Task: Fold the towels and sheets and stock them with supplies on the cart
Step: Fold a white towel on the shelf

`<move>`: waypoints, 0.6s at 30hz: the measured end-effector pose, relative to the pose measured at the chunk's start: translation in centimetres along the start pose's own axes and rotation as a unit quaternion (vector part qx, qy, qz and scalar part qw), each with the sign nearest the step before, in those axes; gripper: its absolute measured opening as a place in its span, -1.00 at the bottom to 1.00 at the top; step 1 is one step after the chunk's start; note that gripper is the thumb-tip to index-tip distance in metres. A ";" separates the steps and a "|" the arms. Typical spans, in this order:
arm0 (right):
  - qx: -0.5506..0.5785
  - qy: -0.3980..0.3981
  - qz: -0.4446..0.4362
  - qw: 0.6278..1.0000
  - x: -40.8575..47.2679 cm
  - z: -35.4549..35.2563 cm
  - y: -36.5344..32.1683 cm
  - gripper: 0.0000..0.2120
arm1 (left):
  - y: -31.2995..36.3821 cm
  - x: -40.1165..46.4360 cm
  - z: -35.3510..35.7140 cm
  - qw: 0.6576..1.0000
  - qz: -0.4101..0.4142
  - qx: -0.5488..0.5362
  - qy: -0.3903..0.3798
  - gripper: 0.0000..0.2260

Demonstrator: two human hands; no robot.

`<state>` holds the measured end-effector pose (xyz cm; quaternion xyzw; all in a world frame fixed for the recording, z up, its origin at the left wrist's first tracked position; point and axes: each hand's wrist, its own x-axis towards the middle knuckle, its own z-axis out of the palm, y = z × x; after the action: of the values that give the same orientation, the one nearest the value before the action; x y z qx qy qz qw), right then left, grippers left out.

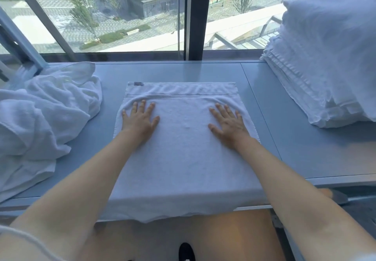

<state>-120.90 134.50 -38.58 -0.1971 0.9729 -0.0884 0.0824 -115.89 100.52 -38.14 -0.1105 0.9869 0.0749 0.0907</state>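
A white towel [183, 151] lies spread flat on the pale blue ledge [264, 118], folded over on itself, its near edge hanging over the front. A small label sits at its far left corner. My left hand [139, 120] presses flat on the towel's left part with straight, spread fingers. My right hand [228, 124] presses flat on the right part in the same way. Neither hand grips the cloth.
A heap of crumpled white linen [40, 122] lies on the ledge to the left. A stack of folded white towels [317, 81] stands at the right, with a pillow-like bundle [335, 26] on top. A large window [126, 16] rises right behind the ledge.
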 end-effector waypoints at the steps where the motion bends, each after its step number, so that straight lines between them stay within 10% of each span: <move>1: 0.001 0.001 0.000 1.000 0.4 0.0 -0.1 -0.35 | 0.2 0.0 -0.3 1.000 -0.004 0.009 0.002 -0.40; 18: 0.024 0.024 -0.031 0.999 0.3 -0.7 0.9 -0.35 | -0.9 -18.1 5.5 0.996 0.018 -0.047 0.072 -0.36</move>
<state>-121.65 135.25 -38.15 -0.2224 0.9657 -0.1192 0.0611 -97.48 104.32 -40.11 -0.1017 0.9881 0.1147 0.0131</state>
